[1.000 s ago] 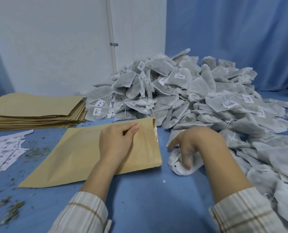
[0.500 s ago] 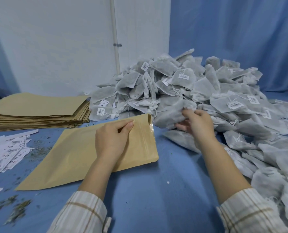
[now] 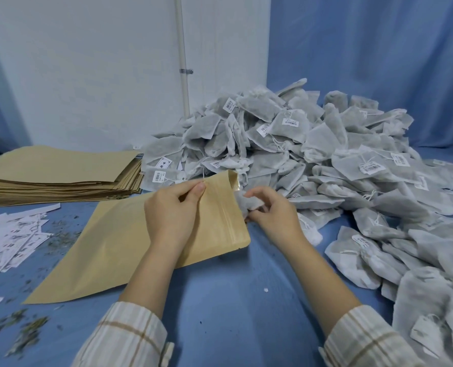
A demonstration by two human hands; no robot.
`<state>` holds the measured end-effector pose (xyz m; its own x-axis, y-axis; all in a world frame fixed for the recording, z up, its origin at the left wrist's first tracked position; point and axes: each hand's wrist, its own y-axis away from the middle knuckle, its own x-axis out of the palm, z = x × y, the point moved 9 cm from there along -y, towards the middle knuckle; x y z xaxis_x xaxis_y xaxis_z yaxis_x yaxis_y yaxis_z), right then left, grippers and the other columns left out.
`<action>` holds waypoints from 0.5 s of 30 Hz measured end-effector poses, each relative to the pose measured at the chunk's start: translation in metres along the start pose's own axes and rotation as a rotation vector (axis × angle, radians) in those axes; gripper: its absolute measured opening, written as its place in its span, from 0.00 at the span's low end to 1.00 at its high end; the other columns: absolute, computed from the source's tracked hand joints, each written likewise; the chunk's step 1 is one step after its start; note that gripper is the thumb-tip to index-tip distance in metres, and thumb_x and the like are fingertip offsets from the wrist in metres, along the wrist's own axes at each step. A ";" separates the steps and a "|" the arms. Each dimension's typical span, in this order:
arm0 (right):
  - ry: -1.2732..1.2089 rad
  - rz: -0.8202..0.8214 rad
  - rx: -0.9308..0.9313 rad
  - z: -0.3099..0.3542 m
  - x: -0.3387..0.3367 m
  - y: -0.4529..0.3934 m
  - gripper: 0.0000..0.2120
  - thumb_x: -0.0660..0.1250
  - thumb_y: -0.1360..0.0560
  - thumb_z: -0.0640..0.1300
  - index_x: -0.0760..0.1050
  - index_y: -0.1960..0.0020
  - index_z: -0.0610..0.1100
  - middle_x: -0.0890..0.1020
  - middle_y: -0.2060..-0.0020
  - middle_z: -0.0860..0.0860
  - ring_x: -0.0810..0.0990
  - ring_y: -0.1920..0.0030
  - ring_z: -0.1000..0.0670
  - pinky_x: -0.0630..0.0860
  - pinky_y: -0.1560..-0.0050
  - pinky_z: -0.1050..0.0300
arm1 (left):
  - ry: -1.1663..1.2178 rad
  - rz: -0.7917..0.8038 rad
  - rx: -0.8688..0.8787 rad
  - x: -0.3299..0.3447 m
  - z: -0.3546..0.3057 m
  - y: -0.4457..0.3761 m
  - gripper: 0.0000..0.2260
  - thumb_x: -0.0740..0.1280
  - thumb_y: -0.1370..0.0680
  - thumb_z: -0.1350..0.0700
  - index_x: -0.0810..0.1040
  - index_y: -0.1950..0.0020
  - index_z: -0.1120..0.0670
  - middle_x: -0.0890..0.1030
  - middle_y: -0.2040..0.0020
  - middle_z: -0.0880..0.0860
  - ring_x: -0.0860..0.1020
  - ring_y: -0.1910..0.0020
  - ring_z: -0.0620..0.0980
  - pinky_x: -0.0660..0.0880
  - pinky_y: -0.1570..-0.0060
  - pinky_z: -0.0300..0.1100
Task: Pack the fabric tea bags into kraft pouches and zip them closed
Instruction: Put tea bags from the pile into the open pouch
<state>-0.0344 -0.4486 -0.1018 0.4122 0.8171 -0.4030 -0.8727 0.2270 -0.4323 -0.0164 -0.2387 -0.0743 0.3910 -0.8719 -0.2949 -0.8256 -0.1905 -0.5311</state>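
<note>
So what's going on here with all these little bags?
A person is packing tea bags into paper pouches. The left hand lifts the top flap of a kraft pouch lying on the blue table, while the right hand pushes one fabric tea bag into its mouth. A big heap of tea bags waits behind, beside a stack of empty pouches.

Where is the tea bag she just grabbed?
The tea bag is in the right hand, mid-frame in the head view, at the open mouth of the kraft pouch that the left hand lifts.
</note>
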 end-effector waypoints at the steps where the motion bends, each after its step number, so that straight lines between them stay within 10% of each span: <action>1: 0.029 0.005 -0.047 0.008 0.005 0.001 0.12 0.69 0.32 0.32 0.80 0.55 0.47 0.77 0.58 0.52 0.73 0.62 0.54 0.71 0.59 0.62 | -0.005 0.020 0.019 0.004 -0.003 0.002 0.06 0.70 0.26 0.51 0.84 0.50 0.47 0.84 0.51 0.44 0.73 0.55 0.34 0.61 0.58 0.16; 5: 0.381 0.322 -0.056 0.020 0.045 0.005 0.13 0.62 0.26 0.34 0.71 0.66 0.47 0.79 0.60 0.49 0.70 0.64 0.53 0.61 0.68 0.65 | -0.039 0.096 0.072 0.019 -0.009 0.009 0.05 0.70 0.26 0.51 0.84 0.52 0.45 0.84 0.53 0.43 0.71 0.58 0.32 0.61 0.59 0.16; 8: 0.023 0.640 0.073 0.024 0.061 0.021 0.07 0.62 0.24 0.35 0.74 0.53 0.47 0.79 0.61 0.56 0.75 0.64 0.62 0.67 0.68 0.73 | -0.043 0.097 0.047 0.018 -0.005 0.008 0.05 0.69 0.26 0.49 0.84 0.52 0.44 0.84 0.53 0.43 0.73 0.56 0.35 0.61 0.59 0.17; 11: -0.053 0.366 0.054 0.024 0.030 0.005 0.11 0.62 0.24 0.36 0.77 0.48 0.48 0.81 0.61 0.58 0.78 0.63 0.64 0.72 0.62 0.69 | -0.086 0.076 0.042 0.016 -0.003 0.008 0.07 0.68 0.25 0.48 0.84 0.50 0.45 0.84 0.53 0.45 0.75 0.55 0.40 0.63 0.60 0.22; 15: 0.811 0.159 0.151 -0.008 -0.019 -0.010 0.14 0.62 0.26 0.44 0.75 0.41 0.49 0.76 0.42 0.48 0.73 0.40 0.45 0.71 0.42 0.53 | -0.161 0.020 0.065 0.012 -0.005 0.010 0.08 0.67 0.24 0.49 0.83 0.48 0.46 0.84 0.53 0.48 0.78 0.52 0.46 0.65 0.56 0.30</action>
<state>-0.0317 -0.4704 -0.0962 0.2911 0.2245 -0.9300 -0.9383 0.2565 -0.2318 -0.0217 -0.2527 -0.0792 0.4388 -0.7906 -0.4271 -0.8081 -0.1394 -0.5722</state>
